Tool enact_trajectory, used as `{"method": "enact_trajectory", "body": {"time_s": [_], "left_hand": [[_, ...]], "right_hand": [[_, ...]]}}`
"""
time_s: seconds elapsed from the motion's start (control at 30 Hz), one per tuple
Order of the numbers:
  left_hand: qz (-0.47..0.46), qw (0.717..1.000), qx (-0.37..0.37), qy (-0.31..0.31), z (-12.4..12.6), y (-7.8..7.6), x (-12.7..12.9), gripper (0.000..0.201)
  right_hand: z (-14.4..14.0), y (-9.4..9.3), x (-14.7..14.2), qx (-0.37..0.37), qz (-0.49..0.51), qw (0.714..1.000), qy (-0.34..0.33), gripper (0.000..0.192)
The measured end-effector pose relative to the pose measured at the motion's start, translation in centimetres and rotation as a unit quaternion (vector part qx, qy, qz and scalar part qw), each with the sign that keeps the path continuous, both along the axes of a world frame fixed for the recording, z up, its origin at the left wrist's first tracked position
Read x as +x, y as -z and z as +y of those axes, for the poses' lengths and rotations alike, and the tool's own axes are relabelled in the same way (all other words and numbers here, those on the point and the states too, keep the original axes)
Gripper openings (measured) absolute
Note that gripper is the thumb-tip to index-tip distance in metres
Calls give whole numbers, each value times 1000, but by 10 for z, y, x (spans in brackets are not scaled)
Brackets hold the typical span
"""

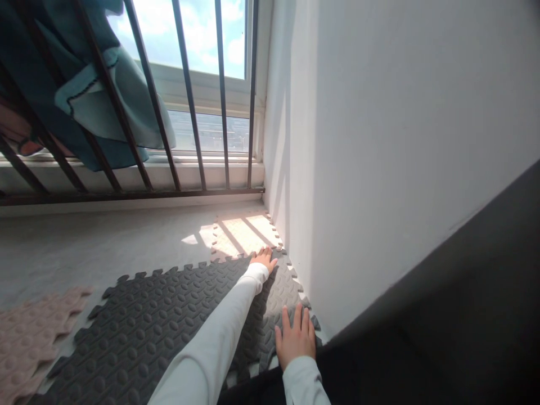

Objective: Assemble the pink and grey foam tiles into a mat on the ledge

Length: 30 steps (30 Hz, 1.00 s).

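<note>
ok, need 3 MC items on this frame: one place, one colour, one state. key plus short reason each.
1. Where does the left hand rest?
A. at the far edge of the dark grey mat, next to the beige mat
B. on the window bars
C. on the wall

2. What colour is the mat under the right hand?
A. blue
B. dark grey
C. white

3. How is the right hand?
A. clenched in a fist
B. gripping a tool
C. flat, fingers spread

Key: 1 A, the fingers lie at the toothed seam. 2 B, the hand lies on the dark studded tile. 3 C, palm down, holding nothing.
</note>
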<state>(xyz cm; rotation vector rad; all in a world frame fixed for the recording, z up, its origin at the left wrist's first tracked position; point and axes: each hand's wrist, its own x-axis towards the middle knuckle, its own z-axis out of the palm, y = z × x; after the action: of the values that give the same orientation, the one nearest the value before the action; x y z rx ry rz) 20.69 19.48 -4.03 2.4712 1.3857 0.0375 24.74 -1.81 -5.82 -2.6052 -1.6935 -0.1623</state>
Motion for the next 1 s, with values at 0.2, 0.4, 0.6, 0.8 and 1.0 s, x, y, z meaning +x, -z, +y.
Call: {"method": "enact_trajectory", "body": {"time_s": [0.2,0.4,0.6,0.8,1.0], "left_hand": [[23,1000,13,-7,-5,1,6,62],[-19,999,-22,-14,-4,-3,23,62],[-10,1000,-4,-21,-8,0,28,59],[-2,1000,20,-2,-12,3,26,69],[-6,1000,0,-25,-20,1,7,73]], "right_hand": [[1,-2,-1,-13,12,1000,-2,53],[0,-2,-2,-1,-3,1000,1,52],[1,-2,-1,-14,9,1000,-1,52],[4,-3,-2,-14,-6,1000,3,51],[4,-7,-3,-10,-15,1000,4,50]]}}
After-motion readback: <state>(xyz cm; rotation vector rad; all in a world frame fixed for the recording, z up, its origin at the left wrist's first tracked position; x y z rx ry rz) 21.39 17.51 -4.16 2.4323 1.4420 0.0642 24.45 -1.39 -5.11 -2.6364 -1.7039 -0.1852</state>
